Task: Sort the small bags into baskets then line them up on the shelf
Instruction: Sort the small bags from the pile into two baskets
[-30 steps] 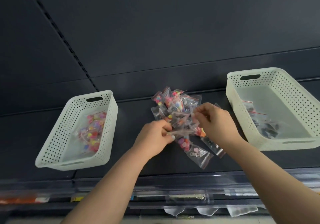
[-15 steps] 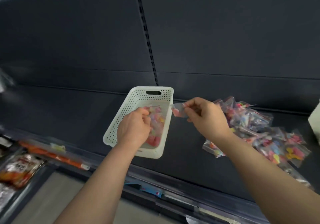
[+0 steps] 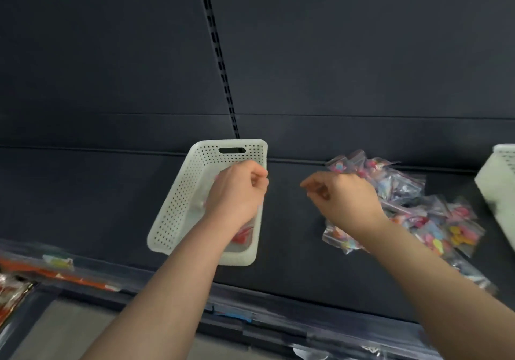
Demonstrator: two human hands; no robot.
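A white perforated basket point(image 3: 178, 192) stands on the dark shelf left of centre, with small bags of red and pink pieces point(image 3: 243, 235) inside. My left hand point(image 3: 237, 192) hovers over the basket, thumb and fingers curled in a pinch on a clear small bag point(image 3: 216, 177); only a pink edge of the bag shows. My right hand point(image 3: 342, 198) hangs in the air between the basket and the pile of small bags point(image 3: 412, 192), fingers loosely curled and holding nothing. The pile lies on the shelf to the right.
A second white basket point(image 3: 498, 187) is cut off at the right edge. The dark shelf point(image 3: 83, 192) stretches left of the first basket. A slotted rail point(image 3: 220, 61) runs up the back wall. Orange packets point(image 3: 55, 273) lie on a lower level at left.
My view swung left from the pile to the left basket. The small bag my right hand carried there is gone from it, and that hand has drawn back toward the pile.
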